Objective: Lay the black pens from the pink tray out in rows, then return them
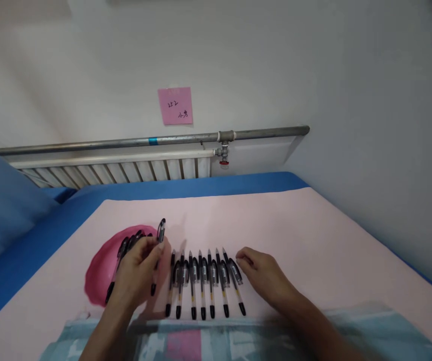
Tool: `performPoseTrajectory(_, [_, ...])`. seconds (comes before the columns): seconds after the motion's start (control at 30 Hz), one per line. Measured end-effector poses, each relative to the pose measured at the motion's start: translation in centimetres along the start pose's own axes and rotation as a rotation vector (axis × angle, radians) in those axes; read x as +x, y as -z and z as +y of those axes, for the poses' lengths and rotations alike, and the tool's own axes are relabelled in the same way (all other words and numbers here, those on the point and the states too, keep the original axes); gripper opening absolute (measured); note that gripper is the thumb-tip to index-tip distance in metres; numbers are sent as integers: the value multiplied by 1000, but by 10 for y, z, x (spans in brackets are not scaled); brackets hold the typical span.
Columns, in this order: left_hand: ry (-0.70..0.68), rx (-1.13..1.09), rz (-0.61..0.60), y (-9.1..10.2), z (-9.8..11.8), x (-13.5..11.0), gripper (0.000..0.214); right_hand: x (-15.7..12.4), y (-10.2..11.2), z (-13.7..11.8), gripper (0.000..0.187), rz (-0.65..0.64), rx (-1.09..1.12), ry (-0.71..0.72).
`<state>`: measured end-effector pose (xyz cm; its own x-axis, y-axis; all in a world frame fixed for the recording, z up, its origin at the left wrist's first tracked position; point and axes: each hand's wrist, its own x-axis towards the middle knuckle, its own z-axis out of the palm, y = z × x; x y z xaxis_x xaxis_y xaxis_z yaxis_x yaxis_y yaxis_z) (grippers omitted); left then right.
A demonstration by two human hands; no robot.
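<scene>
My left hand [137,271] is closed around a black-topped pen [161,230], which stands nearly upright at the right edge of a pink bowl [97,273]. More black pens [123,245] lie in the bowl, partly covered by that hand. To the right, several clear-barrelled pens [202,296] form a row, points facing away from me and black ends towards me. Caps with black clips [204,271] lie against their barrels. Beside the rightmost pen, my right hand [263,271] has its fingers curled together, with nothing visible in them.
The pens and bowl are on a pale pink sheet [276,220] with a blue border [200,188]. Patterned blue-green cloth [238,341] lies at the near edge. Behind are a white radiator [151,169], a metal pipe [185,139] and a wall with a pink note [175,106].
</scene>
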<state>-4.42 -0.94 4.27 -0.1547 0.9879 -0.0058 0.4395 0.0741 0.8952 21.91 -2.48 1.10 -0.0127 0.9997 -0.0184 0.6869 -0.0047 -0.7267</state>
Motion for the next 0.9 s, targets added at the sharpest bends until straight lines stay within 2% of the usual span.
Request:
performPoseTrajectory(0.07, [60,-264,-158,-10,6,-7,28,-2,1,-4,21,35,84,-3])
performPoseTrajectory(0.13, [143,-435,-300,-21,10,-16,29,-5,0,-9,20,40,210,-20])
performPoseTrajectory(0.23, [221,-513,-456,-40,11,-30,29,-12,-4,-18,22,-50,435,-61])
performPoseTrajectory(0.3, [254,-540,-518,-53,9,-40,29,-17,-8,-23,25,-142,600,-88])
performPoseTrajectory(0.4, [261,-558,-550,-68,9,-53,27,-20,-14,-28,29,-229,810,-125])
performPoseTrajectory(0.6, [146,-474,-627,-76,13,-61,29,-21,-21,-28,32,-136,976,-174])
performPoseTrajectory(0.7, [103,-407,-608,-78,13,-62,30,-22,-25,-29,31,-99,1022,-211])
performPoseTrajectory(0.83, [138,-354,-534,-81,15,-66,29,-21,-34,-30,31,-61,1088,-244])
performPoseTrajectory(0.9, [147,-309,-508,-82,16,-70,32,-14,-31,-25,30,-5,1123,-267])
